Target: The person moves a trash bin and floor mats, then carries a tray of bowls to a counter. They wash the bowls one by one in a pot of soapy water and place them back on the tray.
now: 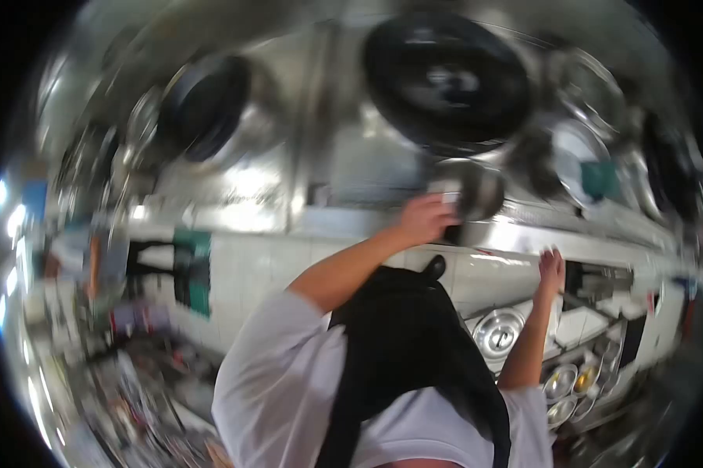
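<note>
My left hand point(428, 219) reaches to the front edge of the steel cooking range point(367, 183). Its fingers are closed at the side of a small round metal pot point(480, 189), which is smeared by motion. A small white patch shows at the fingertips; what it is I cannot make out. Beyond the pot sits a large black wok point(414, 93). My right hand point(552, 269) is raised at the right, just short of the range's front edge. Its fingers look apart, with nothing visible in them.
Another dark wok point(203, 109) is at the left. At the right are a white bowl point(574, 160) with a green cloth-like piece point(599, 179). Behind me stand a round steel lid point(498, 334) and several metal containers point(560, 382). Another person's legs point(188, 269) show at left.
</note>
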Available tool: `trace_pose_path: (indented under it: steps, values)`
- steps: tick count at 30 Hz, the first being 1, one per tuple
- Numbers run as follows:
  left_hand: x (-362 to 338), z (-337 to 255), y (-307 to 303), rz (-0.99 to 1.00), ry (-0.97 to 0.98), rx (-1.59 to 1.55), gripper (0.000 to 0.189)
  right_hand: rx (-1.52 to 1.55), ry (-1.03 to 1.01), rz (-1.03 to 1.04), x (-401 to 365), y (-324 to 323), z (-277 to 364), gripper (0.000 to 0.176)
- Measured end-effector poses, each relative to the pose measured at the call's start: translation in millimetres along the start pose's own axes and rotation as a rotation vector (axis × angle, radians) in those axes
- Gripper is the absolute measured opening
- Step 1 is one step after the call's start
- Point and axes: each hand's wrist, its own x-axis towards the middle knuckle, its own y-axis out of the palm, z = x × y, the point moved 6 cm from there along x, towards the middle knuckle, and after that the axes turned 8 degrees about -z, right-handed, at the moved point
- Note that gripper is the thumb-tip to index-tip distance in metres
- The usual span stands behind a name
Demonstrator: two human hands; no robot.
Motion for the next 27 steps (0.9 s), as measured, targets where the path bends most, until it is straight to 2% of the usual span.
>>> trace_pose_path:
  steps: [1,2,3,4,5,6,7,8,9,10,11,12,13,14,15,17,18,20,21,22,23,24,25,26,27]
  values:
    - [-5.1,-4.5,-19.2,-0.017,-0.044,0.017,0.004,0.008,-0.085,-0.039,21.6,-4.7,8.4,0.039]
    - [-14.5,2.6,-33.4,0.043,-0.18,0.07,0.004,0.11,-0.139,-0.045,42.4,-5.5,13.4,0.038]
    - [-22.8,8.3,-49.7,0.026,-0.276,0.038,0.004,0.063,-0.117,-0.09,53.1,-2.3,33.3,0.038]
    - [-25.6,8.5,-67.5,-0.032,-0.425,-0.038,0.009,0.07,-0.114,-0.14,54.3,10.5,56.7,0.036]
    - [-59.5,41.2,-82.0,-0.104,-0.684,-0.157,0.015,0.172,-0.111,-0.127,61.3,18.8,62.1,0.034]
    - [-48.5,18.5,-97.6,-0.178,-0.795,-0.362,0.017,0.211,-0.184,-0.102,64.7,25.6,65.2,0.033]
    - [-36.1,0.8,-108.5,-0.31,-0.851,-0.369,0.017,0.218,-0.221,-0.1,59.6,31.6,72.4,0.033]
    - [-15.9,-15.4,-109.8,-0.384,-0.78,-0.576,0.016,0.122,-0.24,-0.115,50.3,34.8,75.8,0.034]
    - [12.8,-33.3,-109.8,-0.341,-0.624,-0.637,0.012,0.149,-0.198,-0.14,33.6,41.1,73.7,0.034]
    - [58.1,-58.4,-105.1,-0.157,-0.322,-0.314,0.009,0.016,-0.17,-0.144,27.8,39.9,55.9,0.034]
    - [105.3,-90.2,-84.7,-0.075,-0.15,-0.212,0.008,0.068,-0.144,-0.109,13.7,40.8,52.9,0.033]
    - [151.7,-121.4,-55.8,0.006,0.022,-0.105,0.008,0.043,-0.212,-0.086,6.6,37.7,34.9,0.031]
    - [191.6,-135.7,-25.5,0.009,0.025,-0.03,0.01,0.147,-0.122,-0.079,-3.6,34.4,16.1,0.029]
    - [230.1,-141.1,8.1,-0.04,0.054,-0.065,0.009,0.044,-0.072,-0.079,-19.1,23.5,10.3,0.029]
    - [269.1,-136.3,43.4,-0.061,0.138,0.039,0.011,0.056,-0.067,-0.106,-29.4,10.9,-4.7,0.029]
    - [347.4,-107.9,127.6,-0.011,0.098,-0.034,0.023,0.156,-0.023,-0.11,-46.5,-13.9,-40.3,0.028]
    - [382.2,-89.7,165.8,-0.009,0.05,0.029,0.025,0.168,0.002,-0.193,-54.7,-34.3,-51.0,0.028]
    - [423.2,-74.0,226.8,-0.049,0.03,0.068,0.032,-0.056,0.059,-0.243,-78.5,-77.1,-65.1,0.026]
    - [452.0,-33.3,260.9,-0.031,0.033,0.06,0.033,-0.041,0.091,-0.353,-90.2,-98.0,-67.6,0.026]
    - [468.3,-8.8,288.1,0.102,-0.143,-0.028,0.027,-0.072,0.111,-0.391,-100.4,-113.1,-67.5,0.025]
    - [480.6,3.3,305.1,0.106,0.009,0.049,0.027,-0.112,0.13,-0.422,-111.2,-129.9,-68.7,0.025]
    - [498.4,58.4,341.1,0.146,-0.295,-0.378,0.031,-0.111,0.158,-0.471,-120.6,-143.1,-77.6,0.026]
    - [497.2,75.6,354.4,0.179,-0.342,-0.438,0.034,-0.103,0.188,-0.546,-131.2,-153.1,-86.3,0.026]
    - [476.0,35.7,347.2,0.138,-0.323,-0.486,0.036,-0.101,0.195,-0.558,-138.2,-157.8,-94.2,0.026]
    - [446.4,-21.6,326.8,0.158,-0.132,-0.135,0.037,-0.099,0.198,-0.559,-142.7,-158.9,-97.9,0.027]
